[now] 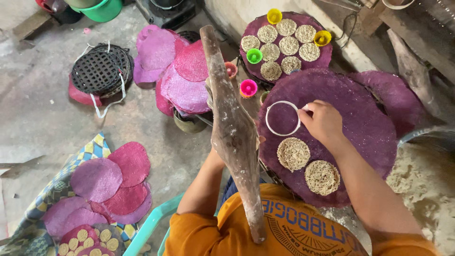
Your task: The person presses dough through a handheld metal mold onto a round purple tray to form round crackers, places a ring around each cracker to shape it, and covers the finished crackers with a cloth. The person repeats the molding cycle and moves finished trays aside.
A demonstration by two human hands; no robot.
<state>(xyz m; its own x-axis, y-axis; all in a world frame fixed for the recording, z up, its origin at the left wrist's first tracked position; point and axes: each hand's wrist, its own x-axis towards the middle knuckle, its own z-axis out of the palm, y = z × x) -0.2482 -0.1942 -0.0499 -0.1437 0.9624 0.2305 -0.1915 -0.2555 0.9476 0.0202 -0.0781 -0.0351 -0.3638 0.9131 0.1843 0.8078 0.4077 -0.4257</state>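
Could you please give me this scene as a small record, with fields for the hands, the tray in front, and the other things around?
right hand: fingertips on the white ring, which lies flat on the purple tray
left hand: hidden behind the wooden lever; only the forearm shows
noodle nests: two round ones lie on the front tray, below the ring
far tray: purple, holds about seven nests and small coloured cups
floor, left: loose purple and pink round mats, a stack of dark woven trays
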